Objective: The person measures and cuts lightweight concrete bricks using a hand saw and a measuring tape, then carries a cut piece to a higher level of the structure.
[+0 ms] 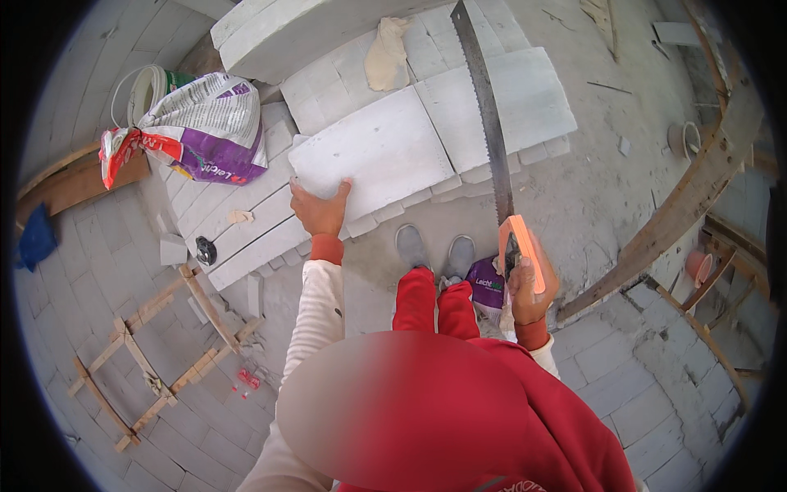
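Note:
A white lightweight concrete block [377,152] lies flat on a stack of similar blocks in front of me. My left hand [320,207] rests on its near left corner, with the thumb on the top face and the fingers over the end. In my right hand [530,279] is a hand saw [484,107] with an orange handle, gripped with the fingers wrapped round it. The long toothed blade points away from me, over a second white block [525,102] just right of the first. Whether the blade touches that block I cannot tell.
On the stack's left sits a tied purple and white bag [215,131] by a white bucket [147,92]. A pale glove-like piece [387,56] lies farther back. A wooden frame [152,361] is at lower left. A long curved-looking plank [656,221] crosses the right side.

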Demonstrator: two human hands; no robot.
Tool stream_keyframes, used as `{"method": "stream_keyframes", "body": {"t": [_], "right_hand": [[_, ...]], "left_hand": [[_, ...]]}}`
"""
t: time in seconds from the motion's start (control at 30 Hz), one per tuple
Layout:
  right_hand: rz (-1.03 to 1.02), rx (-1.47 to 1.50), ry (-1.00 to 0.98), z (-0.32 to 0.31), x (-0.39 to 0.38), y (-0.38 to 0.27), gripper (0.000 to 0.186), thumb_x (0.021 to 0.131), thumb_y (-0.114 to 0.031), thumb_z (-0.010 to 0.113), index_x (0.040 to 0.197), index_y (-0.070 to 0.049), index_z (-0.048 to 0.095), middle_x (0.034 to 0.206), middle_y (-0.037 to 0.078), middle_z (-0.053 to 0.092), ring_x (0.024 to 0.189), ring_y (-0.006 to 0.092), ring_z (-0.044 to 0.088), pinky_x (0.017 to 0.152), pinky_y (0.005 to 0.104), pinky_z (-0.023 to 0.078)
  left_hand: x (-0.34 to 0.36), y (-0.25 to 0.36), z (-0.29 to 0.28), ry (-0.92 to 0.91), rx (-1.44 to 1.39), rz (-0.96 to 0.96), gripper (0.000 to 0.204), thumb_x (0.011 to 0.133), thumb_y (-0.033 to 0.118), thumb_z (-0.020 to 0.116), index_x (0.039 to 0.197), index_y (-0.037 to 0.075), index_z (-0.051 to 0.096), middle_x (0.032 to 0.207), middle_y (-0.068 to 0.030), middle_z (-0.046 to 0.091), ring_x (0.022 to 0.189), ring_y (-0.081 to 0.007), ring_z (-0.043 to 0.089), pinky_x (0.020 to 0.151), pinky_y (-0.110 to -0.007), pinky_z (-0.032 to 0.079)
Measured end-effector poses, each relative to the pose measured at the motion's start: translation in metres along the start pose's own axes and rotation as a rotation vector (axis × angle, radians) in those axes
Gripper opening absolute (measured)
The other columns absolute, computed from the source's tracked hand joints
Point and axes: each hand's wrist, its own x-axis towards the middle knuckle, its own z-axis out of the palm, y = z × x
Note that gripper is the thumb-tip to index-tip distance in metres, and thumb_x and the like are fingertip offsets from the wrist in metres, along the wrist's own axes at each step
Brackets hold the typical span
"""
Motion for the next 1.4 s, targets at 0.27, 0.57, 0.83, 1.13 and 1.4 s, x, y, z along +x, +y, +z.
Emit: {"method": "stream_keyframes", "body": {"t": [0.27,0.57,0.83,1.13,1.4], "right_hand": [[-0.002,-0.096,0.037,-0.020,-0.016,0.020,0.051,0.107,-0.029,0.056,0.139,0.010,0.058,0.129,0.022,0.069,0.116,0.0244,0.067,0.098,0.0345,0.051],[0.036,-0.075,0.032,-0.022,0.004,0.021,0.051,0.106,-0.031,0.057,0.135,0.010,0.060,0.131,0.023,0.068,0.123,0.0299,0.065,0.105,0.0375,0.048],[-0.018,-0.128,0.035,-0.030,0.013,0.006,0.054,0.106,-0.038,0.057,0.135,0.008,0.062,0.127,0.023,0.070,0.120,0.0287,0.067,0.102,0.0360,0.050],[0.055,-0.085,0.016,-0.030,0.012,0.013,0.052,0.106,-0.035,0.058,0.135,0.009,0.061,0.128,0.022,0.070,0.120,0.0286,0.067,0.102,0.0365,0.050],[-0.173,-0.358,0.025,-0.010,0.019,-0.014,0.049,0.105,-0.031,0.059,0.139,0.004,0.060,0.134,0.026,0.066,0.122,0.0349,0.068,0.102,0.0393,0.051]], "left_hand": [[0.053,0.105,-0.001,-0.284,0.621,0.519,0.139,0.045,0.066,0.096,0.159,0.016,0.033,0.160,-0.0124,0.040,0.148,-0.0341,0.036,0.121,-0.064,0.023],[0.028,0.070,-0.008,-0.262,0.611,0.276,0.135,0.043,0.069,0.094,0.153,0.011,0.042,0.149,-0.0099,0.053,0.142,-0.0296,0.045,0.115,-0.064,0.030],[-0.031,-0.013,-0.022,0.253,0.260,0.181,0.097,0.072,0.047,0.090,0.144,-0.001,0.045,0.140,-0.0213,0.050,0.135,-0.0384,0.045,0.113,-0.047,0.040],[-0.083,-0.061,-0.009,-0.309,-1.058,-0.865,0.103,0.083,0.074,0.071,0.157,0.014,0.033,0.156,-0.0069,0.042,0.145,-0.0283,0.037,0.119,-0.060,0.026],[-0.087,-0.057,-0.036,-0.420,-1.042,-0.673,0.075,0.093,0.048,0.074,0.150,0.009,0.045,0.145,-0.0049,0.056,0.133,-0.0267,0.054,0.110,-0.044,0.046]]}}
